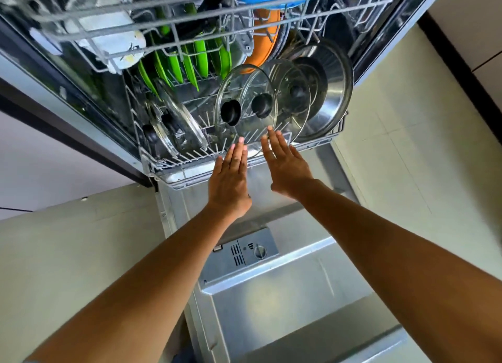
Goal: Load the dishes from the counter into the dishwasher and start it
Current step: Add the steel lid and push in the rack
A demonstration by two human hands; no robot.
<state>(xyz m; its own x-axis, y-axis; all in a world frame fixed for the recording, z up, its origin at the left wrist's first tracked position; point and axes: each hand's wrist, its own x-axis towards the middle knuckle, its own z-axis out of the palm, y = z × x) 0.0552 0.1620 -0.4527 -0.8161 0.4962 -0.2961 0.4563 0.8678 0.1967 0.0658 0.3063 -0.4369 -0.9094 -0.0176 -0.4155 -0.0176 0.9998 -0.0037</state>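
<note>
Glass lid upright at lower rack front edge, both hands' straight fingers touching

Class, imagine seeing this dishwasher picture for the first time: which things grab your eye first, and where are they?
Two open hands, left hand and right hand, reach with straight fingers to the front glass lid standing in the lower rack. Bright green plates stand further back, and a steel lid sits at the right.
</note>
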